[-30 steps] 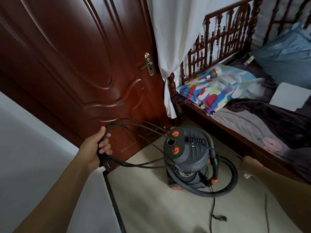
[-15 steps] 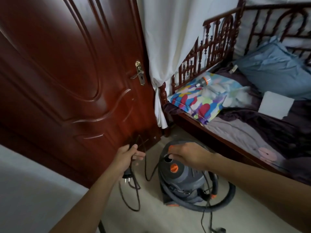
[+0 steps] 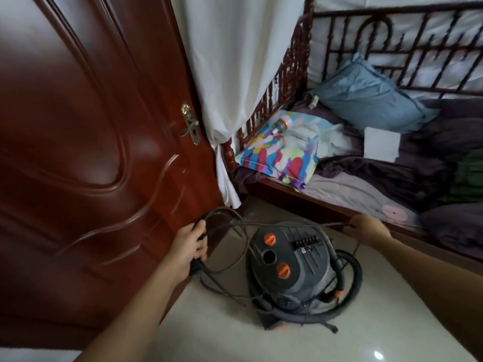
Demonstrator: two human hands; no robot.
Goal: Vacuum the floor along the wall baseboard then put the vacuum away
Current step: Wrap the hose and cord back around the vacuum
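Left hand: left hand [image 3: 188,244] closed round gathered cord [image 3: 236,259] loops by the door [image 3: 86,152]
Vacuum: vacuum [image 3: 292,273] on the floor, hose coiled around it
Right hand: right hand [image 3: 366,228], off the lid now, pinches cord taut over it
Change: another loop forming; stowing underway
Obstacles: bed [image 3: 352,189] and curtain [image 3: 235,74] crowd the corner

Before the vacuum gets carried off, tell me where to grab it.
Probably the ribbed black carry handle on the vacuum lid, reached from straight above: it sits centred on top, facing up. The power cord stretched between left hand and right hand crosses just behind it; clear that first.
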